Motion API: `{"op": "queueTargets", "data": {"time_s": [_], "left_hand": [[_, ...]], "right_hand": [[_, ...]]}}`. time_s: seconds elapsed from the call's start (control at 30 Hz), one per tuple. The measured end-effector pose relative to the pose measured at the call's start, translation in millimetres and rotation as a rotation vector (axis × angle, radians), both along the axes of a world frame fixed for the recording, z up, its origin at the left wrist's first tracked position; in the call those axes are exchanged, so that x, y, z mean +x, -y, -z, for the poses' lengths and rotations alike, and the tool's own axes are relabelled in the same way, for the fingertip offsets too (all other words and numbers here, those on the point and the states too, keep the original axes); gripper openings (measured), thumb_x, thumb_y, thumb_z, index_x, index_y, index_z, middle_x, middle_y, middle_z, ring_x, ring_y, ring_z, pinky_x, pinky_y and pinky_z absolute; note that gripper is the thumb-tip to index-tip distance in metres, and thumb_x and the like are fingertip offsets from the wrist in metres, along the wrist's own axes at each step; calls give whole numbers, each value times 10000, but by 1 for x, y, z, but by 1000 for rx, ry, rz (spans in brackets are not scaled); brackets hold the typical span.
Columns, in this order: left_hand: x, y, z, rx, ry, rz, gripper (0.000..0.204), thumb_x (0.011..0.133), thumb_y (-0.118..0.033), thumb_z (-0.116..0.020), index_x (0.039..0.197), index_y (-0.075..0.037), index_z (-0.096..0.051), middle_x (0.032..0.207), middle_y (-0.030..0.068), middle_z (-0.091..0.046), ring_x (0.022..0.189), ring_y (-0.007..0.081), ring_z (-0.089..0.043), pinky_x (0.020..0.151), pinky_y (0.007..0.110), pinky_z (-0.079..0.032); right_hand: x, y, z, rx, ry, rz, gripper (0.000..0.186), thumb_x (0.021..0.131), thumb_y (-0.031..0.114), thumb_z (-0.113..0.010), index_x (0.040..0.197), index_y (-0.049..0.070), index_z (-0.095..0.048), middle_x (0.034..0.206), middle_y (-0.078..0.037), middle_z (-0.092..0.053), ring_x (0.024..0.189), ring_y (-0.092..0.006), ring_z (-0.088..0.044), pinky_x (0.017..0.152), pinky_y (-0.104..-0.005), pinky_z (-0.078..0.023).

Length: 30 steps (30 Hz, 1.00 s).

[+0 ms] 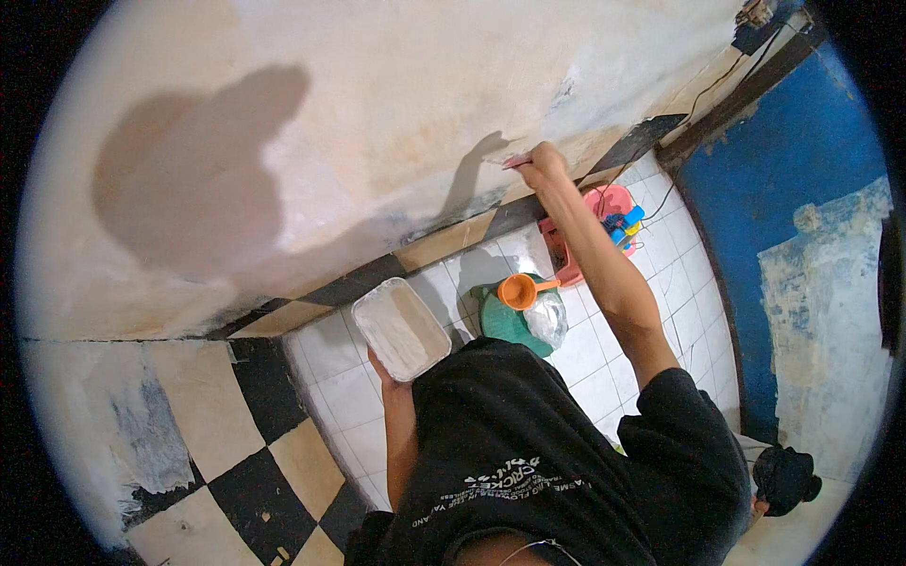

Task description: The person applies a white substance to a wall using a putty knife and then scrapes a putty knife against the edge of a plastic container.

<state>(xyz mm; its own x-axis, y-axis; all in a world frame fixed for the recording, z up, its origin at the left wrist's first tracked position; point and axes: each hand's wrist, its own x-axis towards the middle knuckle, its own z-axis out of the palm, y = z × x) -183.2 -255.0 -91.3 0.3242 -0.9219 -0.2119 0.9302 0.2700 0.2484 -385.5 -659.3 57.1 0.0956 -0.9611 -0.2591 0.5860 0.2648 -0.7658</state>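
Observation:
My right hand (543, 166) is stretched out to the wall (396, 104) and grips a small flat scraper tool (516, 161) whose blade touches the pale, patchy plaster. My left hand (385, 370) holds a white rectangular tray (400, 327) of pale paste from below, close to my chest; most of the hand is hidden under the tray. The shadow of my arm and head falls on the wall.
On the white tiled floor (604, 363) stand a green bucket (508, 324) with an orange scoop (520, 291) and a plastic bag, and a pink basket (604, 209) with blue and yellow items. A black-and-tan checkered tile band runs along the wall base. A blue wall (793, 189) stands at right.

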Motion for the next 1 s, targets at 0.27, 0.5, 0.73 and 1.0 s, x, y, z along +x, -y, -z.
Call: {"op": "queueTargets", "data": {"time_s": [0.27,0.5,0.73,1.0], "left_hand": [[10,-21,-3,-70,23,-61,602,889,-488,-433,1342,-95,-386,1303,107,-487,1150,302,-503,959,466,-435],[20,-31,44,-26,-238,-26,601,886,-508,-397,1355,-135,-369,1348,103,-437,1204,325,-448,979,537,-386],[6,-26,6,52,9,-26,608,880,-509,-431,1332,-102,-399,1308,110,-480,1158,311,-496,962,488,-429],[23,-38,-3,20,74,-99,576,903,-484,-390,1337,-105,-393,1291,107,-495,1151,322,-502,954,499,-433]], "right_hand": [[30,3,-122,81,190,-111,297,871,12,-386,1087,-191,-392,1043,-308,-504,828,-389,-571,794,-462,-486],[-22,-95,-236,-331,-154,-85,249,862,-65,-393,1061,-196,-466,1050,-262,-535,971,-309,-557,932,-347,-461],[-58,-6,-55,73,-125,-78,372,914,109,-306,1240,-15,-438,1177,-208,-524,998,-357,-556,807,-541,-485],[14,44,-105,81,268,-138,310,906,35,-312,1171,-106,-390,1163,-253,-470,1048,-381,-513,911,-534,-441]]}}
